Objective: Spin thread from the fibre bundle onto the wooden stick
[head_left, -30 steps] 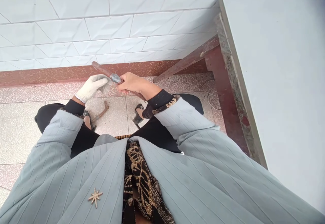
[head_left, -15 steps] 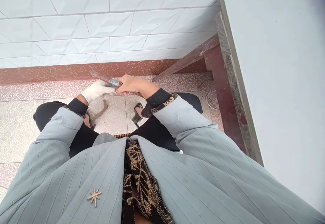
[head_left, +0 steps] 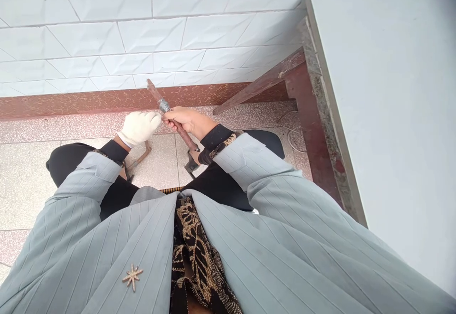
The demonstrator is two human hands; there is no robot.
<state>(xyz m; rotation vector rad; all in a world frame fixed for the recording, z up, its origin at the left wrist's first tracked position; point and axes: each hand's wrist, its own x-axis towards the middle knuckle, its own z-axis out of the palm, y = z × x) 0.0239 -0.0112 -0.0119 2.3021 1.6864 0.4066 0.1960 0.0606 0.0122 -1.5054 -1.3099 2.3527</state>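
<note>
My right hand [head_left: 180, 118], bare, is wrapped around a brown wooden stick [head_left: 154, 90], which slants from upper left to lower right. Several turns of silvery wire [head_left: 164, 105] bind the stick just above my right fingers. My left hand [head_left: 139, 128] wears a white knit glove. Its fingers are closed close beside the stick, near the wire. Whatever they pinch, perhaps the wire's end, is too small to make out. On the floor below my left hand lies a bent brown stick-like piece [head_left: 142, 154], partly hidden by my leg.
A white tiled wall [head_left: 153, 33] with a brown skirting [head_left: 53, 106] rises ahead. At right stands a white-topped table [head_left: 384, 90] on a dark red wooden frame [head_left: 309, 114]. A pale cable [head_left: 295, 144] curls on the speckled floor [head_left: 28, 171] near it. My feet are below the hands.
The stick has turned steeper, its tip swinging up and to the right. My left hand has come off the stick and moved slightly right, its fingers closed. My right hand keeps its grip.
</note>
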